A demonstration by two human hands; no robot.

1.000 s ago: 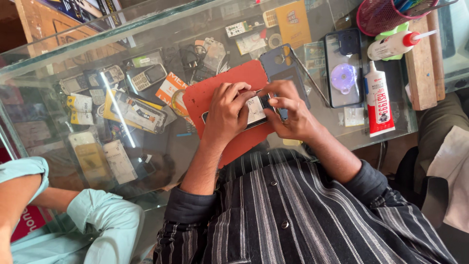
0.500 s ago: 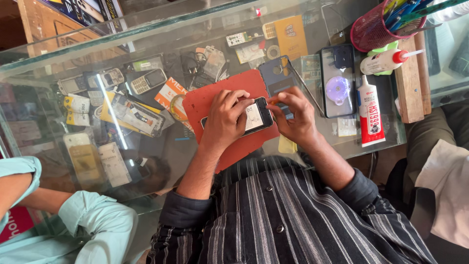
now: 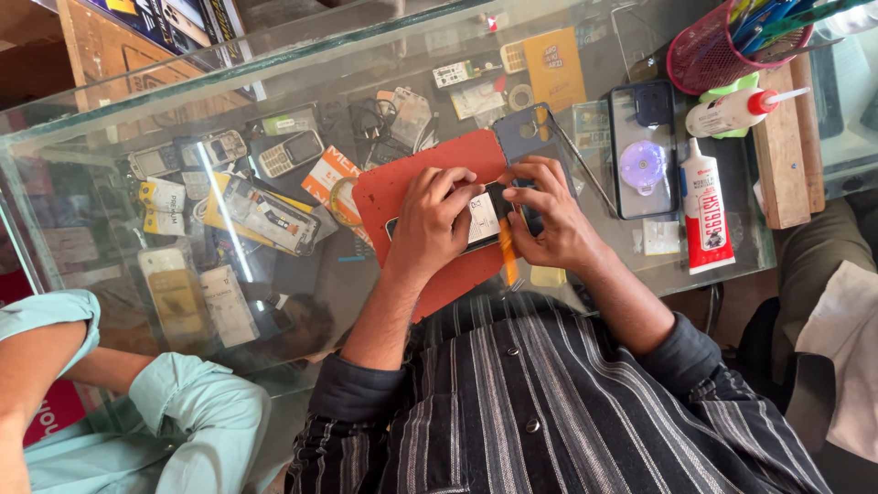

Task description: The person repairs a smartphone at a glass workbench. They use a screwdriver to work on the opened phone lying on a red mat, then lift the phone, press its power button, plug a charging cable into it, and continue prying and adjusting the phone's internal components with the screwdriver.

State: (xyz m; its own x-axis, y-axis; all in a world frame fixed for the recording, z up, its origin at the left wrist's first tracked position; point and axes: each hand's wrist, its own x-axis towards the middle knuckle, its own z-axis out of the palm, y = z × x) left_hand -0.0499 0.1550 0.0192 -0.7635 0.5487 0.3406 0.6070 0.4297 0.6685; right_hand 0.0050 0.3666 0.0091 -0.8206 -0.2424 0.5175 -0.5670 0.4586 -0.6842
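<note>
- Compared with a moment back, not much has shifted: both hands stay on the phone and only the view drifts a bit, so the pen cup and glue bottles sit a little differently in frame.
- The phone (image 3: 483, 220) lies flat on a red-orange mat (image 3: 402, 183) on the glass counter (image 3: 110, 128), pretty much dead centre of the view.
- Its long axis runs roughly 9 to 3 o'clock, tipped slightly so the 3 o'clock end sits higher.
- Left hand (image 3: 434, 224) covers the 9 o'clock half, fingers curled down over the top edge and pressing the body onto the mat.
- Right hand (image 3: 549, 215) clamps the 3 o'clock end, fingers bent over the far edge. Can't tell if it's pinching a tool, that bit is hidden.
- Both hands are touching the phone, so neither is really nearer; the bare strip of screen shows between them.
- A thin orange stick (image 3: 506, 252), maybe a pry tool, pokes out at 6 o'clock just under the right hand.
- At 3 o'clock of the hands: a dark phone case (image 3: 643, 151), then a white glue tube (image 3: 705, 206), with a white squeeze bottle (image 3: 736, 110) and a red mesh pen cup (image 3: 722, 50) toward 1 o'clock.
- Another person's light-blue sleeve (image 3: 183, 412) sits at 8 o'clock, well apart.
</note>
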